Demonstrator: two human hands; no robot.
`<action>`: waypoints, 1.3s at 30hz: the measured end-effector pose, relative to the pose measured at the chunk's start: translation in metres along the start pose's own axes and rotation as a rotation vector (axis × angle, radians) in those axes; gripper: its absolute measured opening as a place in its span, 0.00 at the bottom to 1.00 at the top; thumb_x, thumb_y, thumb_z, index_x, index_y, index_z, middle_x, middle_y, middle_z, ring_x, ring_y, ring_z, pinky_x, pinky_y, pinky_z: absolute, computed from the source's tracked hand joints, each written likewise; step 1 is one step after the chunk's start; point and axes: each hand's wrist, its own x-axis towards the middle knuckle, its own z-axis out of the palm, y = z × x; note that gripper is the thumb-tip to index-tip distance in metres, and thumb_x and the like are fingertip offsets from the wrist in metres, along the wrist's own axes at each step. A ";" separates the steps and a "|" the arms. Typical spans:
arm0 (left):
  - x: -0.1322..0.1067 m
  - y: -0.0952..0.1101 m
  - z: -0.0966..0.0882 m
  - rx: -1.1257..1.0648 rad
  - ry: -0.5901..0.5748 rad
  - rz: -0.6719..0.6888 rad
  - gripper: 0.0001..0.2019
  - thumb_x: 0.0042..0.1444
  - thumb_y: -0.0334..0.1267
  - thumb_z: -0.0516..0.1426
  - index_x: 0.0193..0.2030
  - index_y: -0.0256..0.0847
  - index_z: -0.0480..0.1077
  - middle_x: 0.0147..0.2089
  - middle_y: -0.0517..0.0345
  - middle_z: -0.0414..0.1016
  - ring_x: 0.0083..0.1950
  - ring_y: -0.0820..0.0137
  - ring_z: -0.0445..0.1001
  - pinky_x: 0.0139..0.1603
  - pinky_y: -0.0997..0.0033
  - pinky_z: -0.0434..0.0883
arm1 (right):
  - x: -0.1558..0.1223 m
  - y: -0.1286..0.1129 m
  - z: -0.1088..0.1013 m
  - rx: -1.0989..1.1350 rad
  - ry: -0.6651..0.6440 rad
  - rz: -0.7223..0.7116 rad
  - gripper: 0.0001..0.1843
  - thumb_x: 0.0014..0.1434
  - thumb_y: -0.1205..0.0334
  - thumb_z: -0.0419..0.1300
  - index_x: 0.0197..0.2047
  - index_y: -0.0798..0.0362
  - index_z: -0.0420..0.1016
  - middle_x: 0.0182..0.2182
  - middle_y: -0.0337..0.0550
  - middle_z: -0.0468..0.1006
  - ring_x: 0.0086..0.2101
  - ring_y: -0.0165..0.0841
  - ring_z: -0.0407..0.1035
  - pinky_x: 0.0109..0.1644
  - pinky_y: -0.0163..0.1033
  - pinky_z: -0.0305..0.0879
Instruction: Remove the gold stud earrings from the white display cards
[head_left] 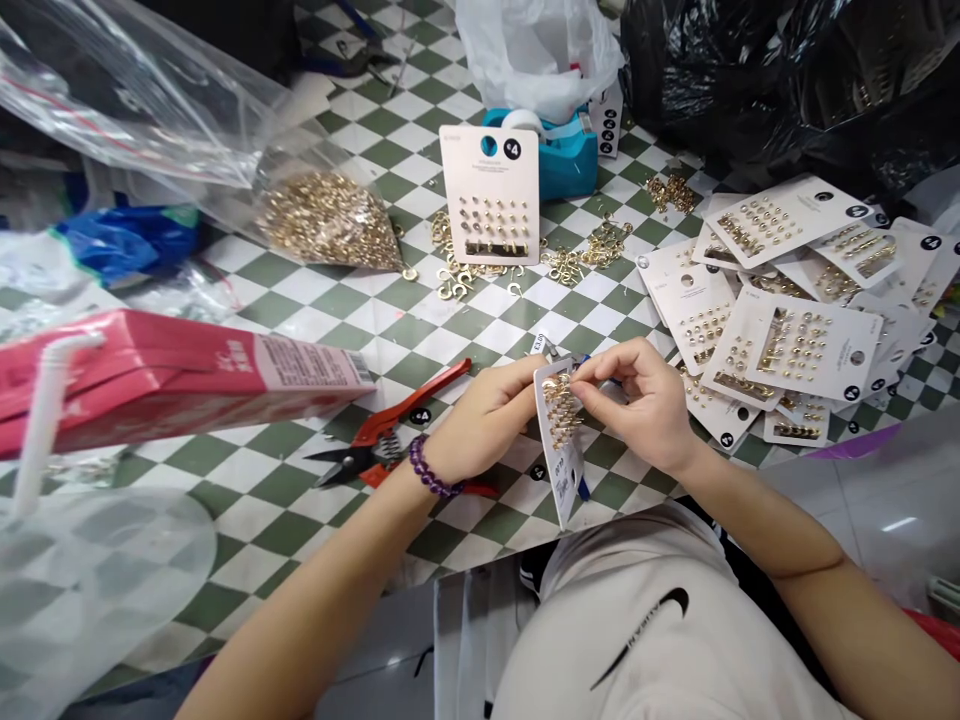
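Across the checkered tabletop point(442, 345), your left hand point(480, 420) holds the earring card point(561, 455) upright at its edge, and your right hand point(637, 395) pinches narrowly at the gold earrings point(561, 405) on it. Many cards point(795, 320) on the right side already carry full rows of earrings. Loose gold pieces point(457, 265) and a plastic bag of gold pieces point(330, 222) are still off the cards.

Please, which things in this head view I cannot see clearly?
- What the right hand pinches at the earring card: hidden by its fingers.
- Part of the red-handled snips: hidden by the left hand.
- Inside the black plastic bag: hidden by the bag; top edge cuts it off.
- Small print on the card pile: too small.
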 end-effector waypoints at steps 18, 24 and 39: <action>-0.001 0.006 0.005 -0.021 0.035 -0.011 0.18 0.57 0.49 0.55 0.26 0.36 0.64 0.25 0.61 0.61 0.26 0.76 0.59 0.28 0.76 0.59 | 0.000 -0.003 0.006 -0.089 -0.030 -0.050 0.09 0.57 0.65 0.60 0.31 0.52 0.61 0.29 0.38 0.76 0.31 0.27 0.72 0.35 0.35 0.69; 0.000 0.008 0.007 0.124 0.092 0.045 0.18 0.60 0.47 0.49 0.24 0.37 0.60 0.23 0.61 0.59 0.25 0.76 0.57 0.27 0.76 0.58 | 0.003 -0.001 0.001 -0.051 -0.069 0.043 0.08 0.57 0.60 0.62 0.34 0.52 0.66 0.30 0.38 0.76 0.32 0.28 0.72 0.35 0.35 0.69; -0.005 0.008 0.010 0.078 0.153 -0.017 0.17 0.59 0.51 0.54 0.36 0.36 0.66 0.29 0.58 0.67 0.27 0.75 0.64 0.27 0.77 0.63 | 0.003 -0.002 -0.003 -0.055 0.009 0.099 0.09 0.56 0.59 0.63 0.35 0.52 0.65 0.32 0.39 0.77 0.34 0.29 0.73 0.40 0.38 0.70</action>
